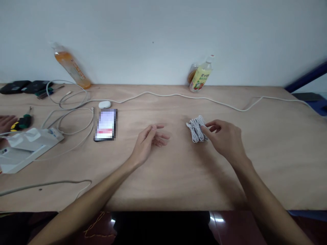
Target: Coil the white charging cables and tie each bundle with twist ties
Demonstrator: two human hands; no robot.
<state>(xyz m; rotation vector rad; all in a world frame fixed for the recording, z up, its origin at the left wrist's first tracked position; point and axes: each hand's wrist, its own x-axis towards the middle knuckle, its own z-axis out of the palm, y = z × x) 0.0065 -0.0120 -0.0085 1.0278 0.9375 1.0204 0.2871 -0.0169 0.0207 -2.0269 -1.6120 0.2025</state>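
A coiled bundle of white cable [196, 128] lies on the wooden table [163, 177], right of centre. My right hand [224, 137] pinches the bundle's right side with thumb and fingers. My left hand [149, 140] hovers over the table's middle, its fingers loosely spread and holding nothing, about a hand's width left of the bundle.
A phone [106, 125] lies face up to the left, with a white earbud case [104, 104] behind it. Loose white cables [74, 112] run across the table. Two drink bottles [200, 75] [71, 66] lean on the wall. A screwdriver [21, 123], plastic bags [25, 144] and another person's hand [6, 123] are at far left.
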